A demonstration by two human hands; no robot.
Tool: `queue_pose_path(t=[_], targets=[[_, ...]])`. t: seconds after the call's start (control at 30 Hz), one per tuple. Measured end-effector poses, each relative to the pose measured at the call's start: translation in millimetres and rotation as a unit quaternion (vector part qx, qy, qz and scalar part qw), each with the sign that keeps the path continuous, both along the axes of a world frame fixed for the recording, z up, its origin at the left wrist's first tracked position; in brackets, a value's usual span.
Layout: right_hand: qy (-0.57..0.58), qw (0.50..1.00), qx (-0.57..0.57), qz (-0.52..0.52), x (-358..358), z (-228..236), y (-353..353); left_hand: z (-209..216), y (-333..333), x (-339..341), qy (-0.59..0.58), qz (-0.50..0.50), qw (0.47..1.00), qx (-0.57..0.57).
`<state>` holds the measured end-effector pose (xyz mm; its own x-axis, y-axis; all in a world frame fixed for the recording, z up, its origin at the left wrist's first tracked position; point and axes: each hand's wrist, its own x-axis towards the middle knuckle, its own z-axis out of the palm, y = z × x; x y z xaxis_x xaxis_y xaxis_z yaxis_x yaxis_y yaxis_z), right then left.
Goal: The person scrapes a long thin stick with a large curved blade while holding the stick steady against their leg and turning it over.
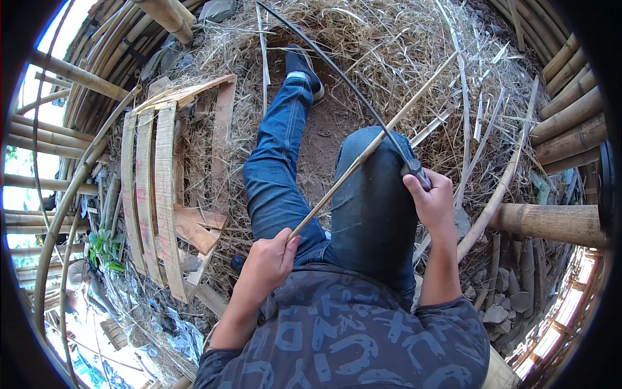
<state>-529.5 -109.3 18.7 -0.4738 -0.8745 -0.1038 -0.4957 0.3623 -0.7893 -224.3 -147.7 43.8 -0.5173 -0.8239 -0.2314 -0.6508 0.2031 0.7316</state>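
Note:
My left hand [264, 264] is closed round the near end of a long, pale bamboo strip [343, 179]. The strip slants up and away to the right, across my raised right thigh. In my right hand [433, 198] is the dark handle of a long, thin, curved knife [363, 97], its dark blade reaching far forward and to the left. Blade and strip cross above my right knee [369, 146]; I cannot tell whether they touch there. The fingers of both hands are wrapped tight, and my palms are hidden.
Dry shavings [402, 39] cover the ground around my outstretched left leg [278, 142]. A slatted wooden crate [165, 194] stands on the left, with broken boards beside it. Bamboo poles [551, 222] border the right side. Stones [495, 314] and a long bent stick [499, 201] lie there too.

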Motion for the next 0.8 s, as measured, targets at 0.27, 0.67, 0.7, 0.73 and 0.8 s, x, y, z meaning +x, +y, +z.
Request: queue_pose_path(t=[0.27,0.67,0.7,0.73,0.8], targets=[[0.177,0.981,0.061,0.045,16.1,33.5,-4.0,3.4,3.2,9.7,-0.034,-0.002,0.999,-0.004],[0.143,0.978,0.141,0.065,0.8,43.0,-15.7,10.5,45.0,70.3,-0.080,0.055,0.995,-0.012],[0.145,0.977,0.142,0.066,1.1,44.9,-15.9,9.5,50.9,80.6,-0.078,0.056,0.995,-0.012],[0.138,0.978,0.141,0.065,1.1,46.8,-16.6,8.5,56.4,90.6,-0.087,0.063,0.994,-0.008],[0.137,0.979,0.138,0.066,3.6,48.1,-16.3,5.0,67.8,102.9,-0.095,0.079,0.992,0.008]])
